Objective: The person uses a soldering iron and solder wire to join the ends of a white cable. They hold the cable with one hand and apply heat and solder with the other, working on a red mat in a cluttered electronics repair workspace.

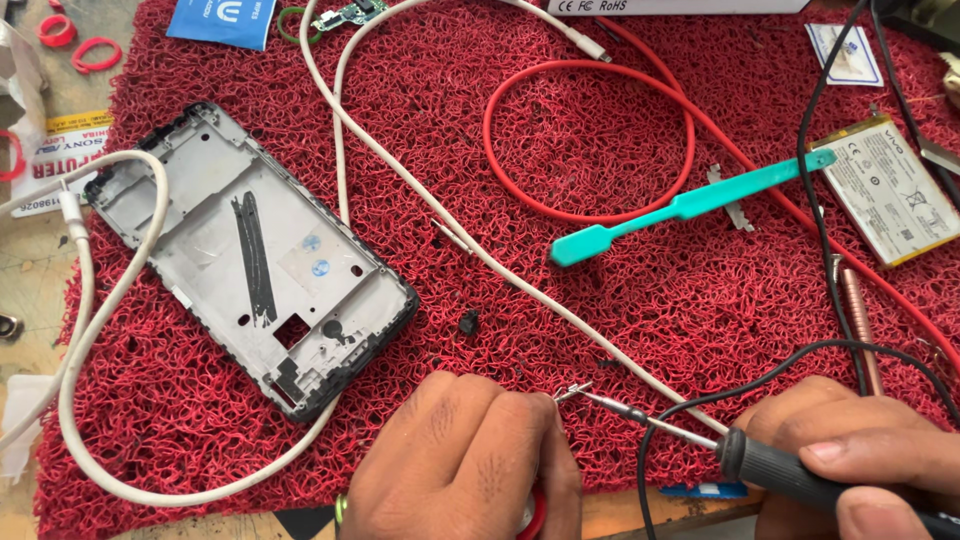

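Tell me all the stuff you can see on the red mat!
mat: one, red, under everything
phone frame: one, silver and black, left
white cable: one, looping over the frame's corner and across the mat
red cable: one, looped, top middle
teal tool: one, centre right
battery: one, white with a yellow edge, right
circuit board: one, green, top edge
soldering iron: one, black handle, in the right hand
left hand: bottom middle, at the iron's tip
right hand: bottom right, grip on the iron

Two bare hands, left (462, 460) wearing a green ring (340, 511).
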